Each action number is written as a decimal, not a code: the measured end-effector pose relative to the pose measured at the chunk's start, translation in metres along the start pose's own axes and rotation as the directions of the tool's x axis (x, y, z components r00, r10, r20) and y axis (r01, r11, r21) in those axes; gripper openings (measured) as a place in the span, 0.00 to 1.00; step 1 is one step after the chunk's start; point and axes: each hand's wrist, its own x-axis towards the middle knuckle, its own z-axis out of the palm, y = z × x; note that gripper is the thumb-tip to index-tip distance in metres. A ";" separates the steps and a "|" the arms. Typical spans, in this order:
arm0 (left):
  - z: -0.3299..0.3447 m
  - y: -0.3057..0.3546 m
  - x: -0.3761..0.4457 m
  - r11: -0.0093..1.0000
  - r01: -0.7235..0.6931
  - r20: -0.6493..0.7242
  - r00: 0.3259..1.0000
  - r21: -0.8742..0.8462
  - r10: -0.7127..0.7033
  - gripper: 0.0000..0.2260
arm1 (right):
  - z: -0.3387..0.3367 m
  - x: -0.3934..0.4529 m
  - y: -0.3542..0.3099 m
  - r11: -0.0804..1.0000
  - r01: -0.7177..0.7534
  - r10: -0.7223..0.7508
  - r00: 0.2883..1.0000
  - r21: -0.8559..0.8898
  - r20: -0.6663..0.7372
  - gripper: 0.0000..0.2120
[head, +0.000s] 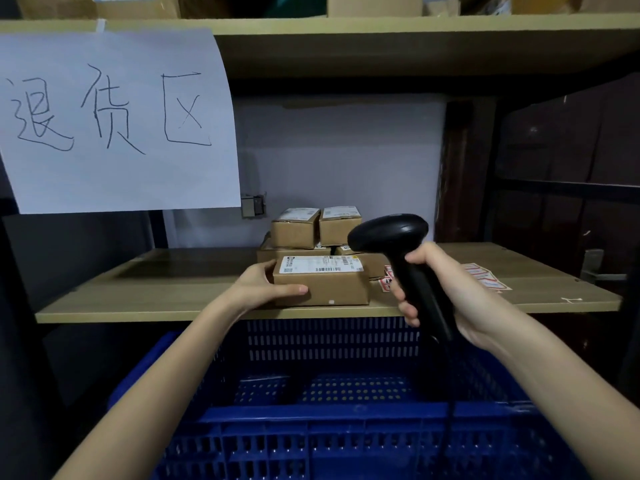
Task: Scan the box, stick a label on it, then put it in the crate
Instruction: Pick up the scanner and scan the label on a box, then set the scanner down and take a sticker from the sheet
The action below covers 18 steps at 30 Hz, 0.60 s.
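A small brown cardboard box with a white shipping label on top rests at the front edge of the wooden shelf. My left hand grips its left end, thumb along the front face. My right hand holds a black barcode scanner by its handle, its head just above and right of the box, pointing toward it. Red-and-white label stickers lie on the shelf to the right. A blue plastic crate stands below the shelf, directly in front of me.
Several more labelled cardboard boxes are stacked behind the held box. A white paper sign with handwriting hangs from the upper shelf at left. A dark shelf frame rises at right.
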 end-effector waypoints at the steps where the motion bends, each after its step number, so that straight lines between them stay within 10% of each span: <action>1: 0.001 0.001 -0.005 1.000 -0.004 -0.070 0.998 0.025 0.005 0.38 | 0.003 0.004 0.000 1.000 -0.009 0.008 1.000 0.023 0.026 0.14; 5: 0.004 0.017 -0.039 0.988 -0.151 -0.372 0.915 0.037 0.154 0.26 | 0.026 0.023 0.001 0.996 0.002 -0.010 0.997 0.092 0.082 0.12; 9: 0.006 0.032 -0.073 0.903 -0.124 -0.175 0.983 -0.410 0.056 0.16 | 0.062 0.049 0.009 0.962 -0.021 -0.015 0.991 0.273 0.131 0.07; 18: -0.025 0.008 -0.078 0.934 -0.028 -0.153 0.988 -0.357 -0.029 0.20 | 0.134 0.100 0.027 0.931 -0.059 0.033 0.996 0.360 0.077 0.19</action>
